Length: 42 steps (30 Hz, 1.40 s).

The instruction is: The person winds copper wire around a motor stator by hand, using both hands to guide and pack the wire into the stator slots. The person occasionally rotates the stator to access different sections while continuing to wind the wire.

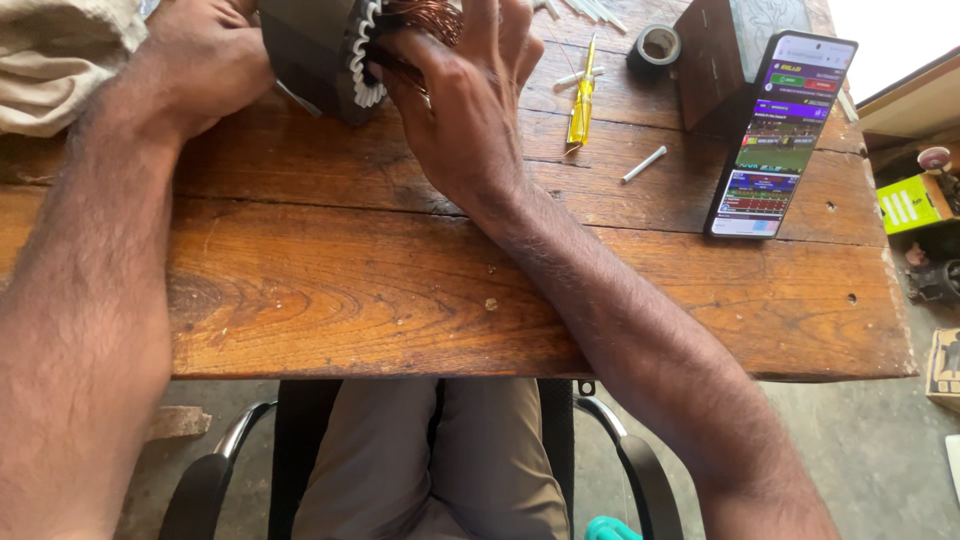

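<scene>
A dark metal motor stator [315, 50] with white slot liners and copper wire windings [425, 15] rests on the wooden table [400, 290] at the top of the view. My left hand [205, 60] grips the stator's left side. My right hand [470, 100] presses its fingers on the copper windings at the stator's open end. The upper part of the stator is cut off by the frame.
A yellow-handled screwdriver [581, 100] lies right of my right hand. White sticks [644, 164] are scattered nearby. A roll of black tape [657, 45], a dark wooden block [715, 65] and a lit phone [780, 135] leaning on it stand at the right. Beige cloth [55, 55] lies top left.
</scene>
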Tool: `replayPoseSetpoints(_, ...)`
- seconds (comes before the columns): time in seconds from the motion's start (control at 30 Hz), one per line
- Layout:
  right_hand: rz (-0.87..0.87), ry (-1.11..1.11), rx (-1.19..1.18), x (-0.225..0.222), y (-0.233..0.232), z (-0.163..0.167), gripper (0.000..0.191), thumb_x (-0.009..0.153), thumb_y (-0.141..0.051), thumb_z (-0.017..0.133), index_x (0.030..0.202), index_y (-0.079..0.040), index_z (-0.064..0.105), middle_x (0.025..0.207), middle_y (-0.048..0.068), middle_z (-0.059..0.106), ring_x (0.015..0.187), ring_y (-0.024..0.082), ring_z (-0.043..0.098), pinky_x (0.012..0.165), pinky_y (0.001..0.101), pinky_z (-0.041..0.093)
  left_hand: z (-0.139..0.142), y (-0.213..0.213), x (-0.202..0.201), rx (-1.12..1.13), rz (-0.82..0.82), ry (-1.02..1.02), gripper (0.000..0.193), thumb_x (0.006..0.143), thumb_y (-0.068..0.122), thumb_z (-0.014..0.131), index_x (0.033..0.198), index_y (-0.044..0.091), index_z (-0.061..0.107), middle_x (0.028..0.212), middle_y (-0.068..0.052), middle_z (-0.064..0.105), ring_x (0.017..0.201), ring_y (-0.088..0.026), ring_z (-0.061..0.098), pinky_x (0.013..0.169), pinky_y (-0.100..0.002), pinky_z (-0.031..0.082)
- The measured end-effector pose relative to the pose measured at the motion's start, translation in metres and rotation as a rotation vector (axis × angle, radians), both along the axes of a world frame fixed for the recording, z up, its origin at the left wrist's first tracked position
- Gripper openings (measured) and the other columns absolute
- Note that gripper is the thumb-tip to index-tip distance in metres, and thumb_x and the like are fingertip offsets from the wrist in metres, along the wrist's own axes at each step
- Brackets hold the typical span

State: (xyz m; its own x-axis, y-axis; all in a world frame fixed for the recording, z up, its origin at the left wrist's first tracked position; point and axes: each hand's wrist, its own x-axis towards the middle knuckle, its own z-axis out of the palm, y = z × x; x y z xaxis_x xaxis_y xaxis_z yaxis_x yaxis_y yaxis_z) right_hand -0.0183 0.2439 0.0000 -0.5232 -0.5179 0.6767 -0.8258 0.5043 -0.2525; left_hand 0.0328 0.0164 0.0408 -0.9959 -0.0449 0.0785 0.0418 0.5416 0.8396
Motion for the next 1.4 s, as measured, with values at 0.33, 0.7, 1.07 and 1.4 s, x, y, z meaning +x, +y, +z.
replayPoseSetpoints(0.33, -0.099, 0.036, -0.018, 0.009, 0.001, 0.008, 0.015, 0.097, -0.025, 0.082, 0.110, -0.016, 0.081, 0.143, 0.015, 0.056, 0.135, 0.032, 0.033, 0.103, 0.0532, 0.034, 0.011, 0.005, 0.001, 0.067, -0.002, -0.067, 0.017, 0.104, 0.031, 0.065, 0.106, 0.017, 0.076, 0.077, 0.001, 0.066, 0.058, -0.010, 0.052, 0.050, -0.031, 0.043)
replayPoseSetpoints(0.7, -0.072, 0.125, 0.100, 0.002, 0.009, 0.012, 0.023, 0.101, -0.030, 0.080, 0.106, -0.007, 0.078, 0.142, 0.017, 0.049, 0.131, 0.028, 0.037, 0.102, 0.0548, 0.039, 0.005, 0.003, -0.010, -0.160, -0.039, -0.039, 0.037, 0.111, 0.041, 0.054, 0.112, 0.009, 0.072, 0.080, -0.009, 0.066, 0.070, -0.016, 0.064, 0.061, -0.039, 0.055)
replayPoseSetpoints(1.07, -0.053, 0.040, 0.025, 0.002, 0.006, 0.012, 0.024, 0.098, -0.035, 0.081, 0.103, -0.011, 0.081, 0.142, 0.014, 0.054, 0.135, 0.033, 0.032, 0.106, 0.0565, 0.035, 0.010, -0.001, 0.001, 0.090, -0.182, 0.130, 0.030, 0.099, 0.018, 0.061, 0.128, 0.014, 0.068, 0.120, -0.002, 0.072, 0.106, -0.012, 0.066, 0.094, -0.040, 0.056)
replayPoseSetpoints(1.4, -0.121, -0.117, 0.097, 0.004, 0.008, 0.017, 0.027, 0.091, -0.034, 0.077, 0.102, -0.009, 0.080, 0.158, 0.022, 0.026, 0.144, 0.039, 0.021, 0.116, 0.0599, 0.028, 0.009, -0.005, -0.001, -0.040, -0.142, 0.041, 0.024, 0.105, 0.017, 0.061, 0.126, 0.013, 0.071, 0.107, -0.010, 0.074, 0.096, -0.019, 0.070, 0.086, -0.043, 0.060)
